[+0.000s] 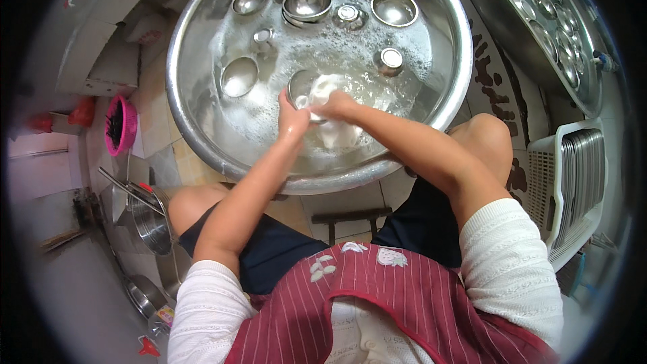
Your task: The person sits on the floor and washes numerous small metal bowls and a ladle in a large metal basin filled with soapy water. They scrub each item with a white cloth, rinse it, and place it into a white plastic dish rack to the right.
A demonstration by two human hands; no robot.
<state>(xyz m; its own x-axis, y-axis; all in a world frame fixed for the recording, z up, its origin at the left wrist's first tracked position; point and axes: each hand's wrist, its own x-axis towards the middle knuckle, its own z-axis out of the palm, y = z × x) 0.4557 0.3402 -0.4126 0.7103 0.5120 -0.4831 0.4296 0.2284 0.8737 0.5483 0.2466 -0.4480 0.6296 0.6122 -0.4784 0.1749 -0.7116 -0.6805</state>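
A large round metal basin (457,60) of sudsy water stands before me. My left hand (294,116) grips the rim of a metal bowl (299,83) near the basin's front. My right hand (337,106) holds a wet white cloth (326,85) against the inside of this bowl; part of the cloth trails in the water below. Around them in the suds lie several metal bowls, some upright, such as one bowl (395,9) at the back right, others upside down, such as one (390,59) right of my hands. A tilted bowl (240,77) lies to the left.
At the upper right, a second metal basin (525,35) holds several bowls. Below it stands a white plastic basket (556,162) with stacked metal trays (581,177). A pink basket (121,125) and metal pots (151,225) are at the left. A dark stool or rack (351,216) stands between my legs.
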